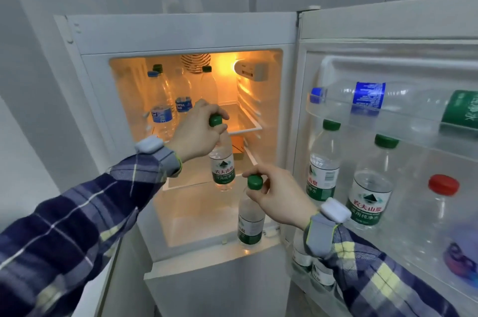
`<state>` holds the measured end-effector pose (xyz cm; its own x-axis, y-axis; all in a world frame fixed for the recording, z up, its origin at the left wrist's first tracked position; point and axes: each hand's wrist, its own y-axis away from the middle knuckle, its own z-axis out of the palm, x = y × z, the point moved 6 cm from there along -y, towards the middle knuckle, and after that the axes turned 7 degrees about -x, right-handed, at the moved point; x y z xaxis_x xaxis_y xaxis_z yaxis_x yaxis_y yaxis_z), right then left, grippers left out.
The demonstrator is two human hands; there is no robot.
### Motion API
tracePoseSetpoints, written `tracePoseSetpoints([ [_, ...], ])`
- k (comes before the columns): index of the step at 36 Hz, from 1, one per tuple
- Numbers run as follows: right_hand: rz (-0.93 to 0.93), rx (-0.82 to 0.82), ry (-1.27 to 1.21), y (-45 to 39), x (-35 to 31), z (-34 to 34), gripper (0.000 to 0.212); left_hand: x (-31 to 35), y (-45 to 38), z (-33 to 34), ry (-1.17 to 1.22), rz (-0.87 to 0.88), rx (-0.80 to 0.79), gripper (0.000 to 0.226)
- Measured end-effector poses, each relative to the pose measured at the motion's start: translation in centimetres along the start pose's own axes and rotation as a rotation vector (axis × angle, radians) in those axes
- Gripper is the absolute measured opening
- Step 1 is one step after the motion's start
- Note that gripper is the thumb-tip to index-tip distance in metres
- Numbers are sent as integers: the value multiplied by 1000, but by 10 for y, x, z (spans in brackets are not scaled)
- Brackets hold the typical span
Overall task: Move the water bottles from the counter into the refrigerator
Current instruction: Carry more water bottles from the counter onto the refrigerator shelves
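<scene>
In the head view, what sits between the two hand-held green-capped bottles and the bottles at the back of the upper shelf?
Bare glass shelf: left hand and right hand each hold a green-capped clear plastic bottle out front.

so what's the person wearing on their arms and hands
Both hands, left and right, are bare. Long plaid sleeves in navy, grey, white and pale yellow. Each wrist has a grey strap with a yellow-green edge carrying a small white rounded box.
</scene>
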<state>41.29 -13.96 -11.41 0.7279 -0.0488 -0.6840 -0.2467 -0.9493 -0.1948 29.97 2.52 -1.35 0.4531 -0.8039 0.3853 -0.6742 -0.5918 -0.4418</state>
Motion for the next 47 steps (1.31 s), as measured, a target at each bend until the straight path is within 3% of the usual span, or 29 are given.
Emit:
tracePoseSetpoints([
  [17,36,100,51,-64,16,-26,31,-6,-188,29,-36,0,79,23],
  [31,80,164,79,-92,27,-33,29,-20,-260,51,89,-60,237,15],
  [47,137,166,100,-101,37,-31,31,-44,-309,79,-13,-78,120,16],
])
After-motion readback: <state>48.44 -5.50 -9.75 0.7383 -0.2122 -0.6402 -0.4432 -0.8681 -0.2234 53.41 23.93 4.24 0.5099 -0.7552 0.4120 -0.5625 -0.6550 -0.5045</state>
